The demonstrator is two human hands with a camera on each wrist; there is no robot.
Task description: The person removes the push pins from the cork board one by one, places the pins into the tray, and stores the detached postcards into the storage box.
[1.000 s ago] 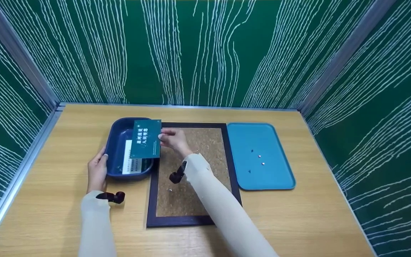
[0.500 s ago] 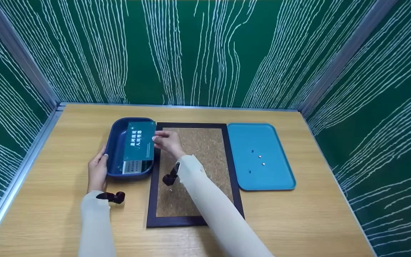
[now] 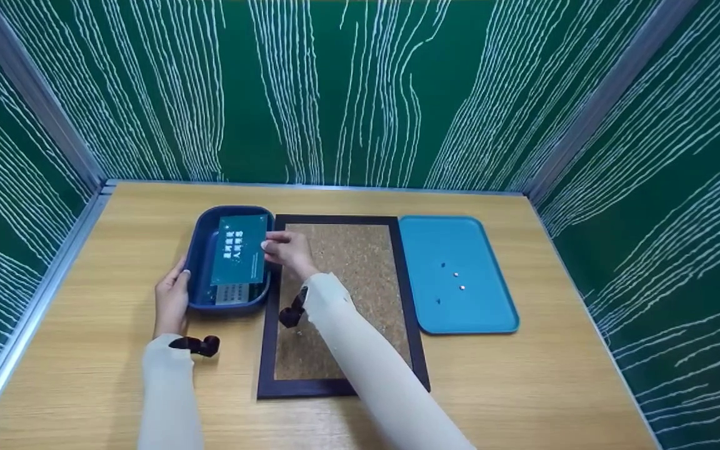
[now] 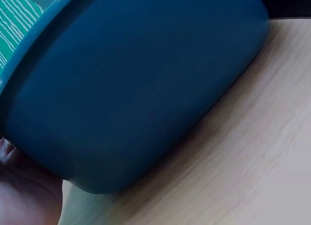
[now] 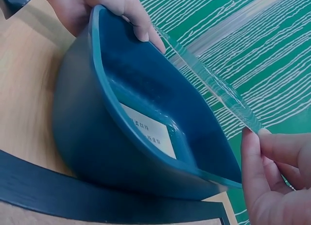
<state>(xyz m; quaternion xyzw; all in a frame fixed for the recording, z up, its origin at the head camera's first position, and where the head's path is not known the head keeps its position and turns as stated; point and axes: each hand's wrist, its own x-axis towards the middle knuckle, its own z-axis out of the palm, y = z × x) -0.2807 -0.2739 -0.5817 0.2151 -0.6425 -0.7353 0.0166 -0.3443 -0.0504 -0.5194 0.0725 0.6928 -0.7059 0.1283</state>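
Note:
A dark blue plastic basin (image 3: 195,275) stands at the left of the table. My left hand (image 3: 171,299) grips its left side, with a thumb at the rim; the right wrist view shows the left hand (image 5: 119,8) reaching over that rim. Between thumb and fingers, my right hand (image 3: 290,251) pinches the right edge of a green card (image 3: 241,250) with white lettering. The card is held over the basin's opening, and in the right wrist view the card (image 5: 214,84) appears nearly edge-on above the rim. Inside the basin lies a white printed card (image 5: 150,130), partly hidden from the head view.
A dark-framed cork board (image 3: 335,312) lies right beside the basin, under the right forearm. Farther right is a blue tray (image 3: 466,244) holding several tiny pieces, such as a small pinkish one (image 3: 462,287). Green walls with white lines (image 3: 366,94) enclose the wooden table (image 3: 560,375).
My right hand has carried the green card a little left and down over the basin, covering more of the white card inside. The left hand stays on the basin.

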